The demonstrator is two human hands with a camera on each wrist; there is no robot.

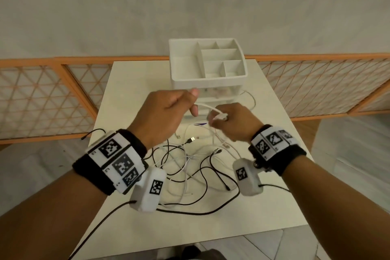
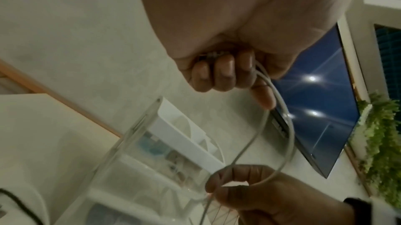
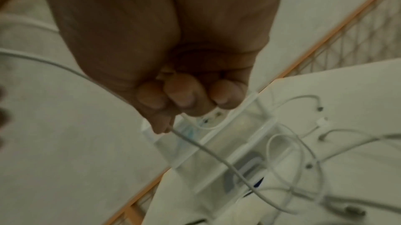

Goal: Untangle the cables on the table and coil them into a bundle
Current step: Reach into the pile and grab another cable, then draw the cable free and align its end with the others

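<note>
Both hands are raised above the table (image 1: 274, 207) in front of the organizer. My left hand (image 1: 193, 102) grips a white cable (image 1: 207, 108) in curled fingers; the left wrist view shows two strands of that white cable (image 2: 289, 125) leaving my left hand (image 2: 225, 74) in a loop. My right hand (image 1: 219, 118) pinches the same white cable a short way along, and the rest hangs down to the table. In the right wrist view, my right hand (image 3: 173, 108) has the cable (image 3: 217, 157) running out from under its fingertips. A tangle of black and white cables (image 1: 190, 167) lies below.
A white compartment organizer (image 1: 242, 74) with clear drawers stands at the table's far middle, just behind the hands. An orange lattice barrier (image 1: 42, 99) runs behind the table. Black wires from the wrist cameras trail over the near table edge (image 1: 101, 224).
</note>
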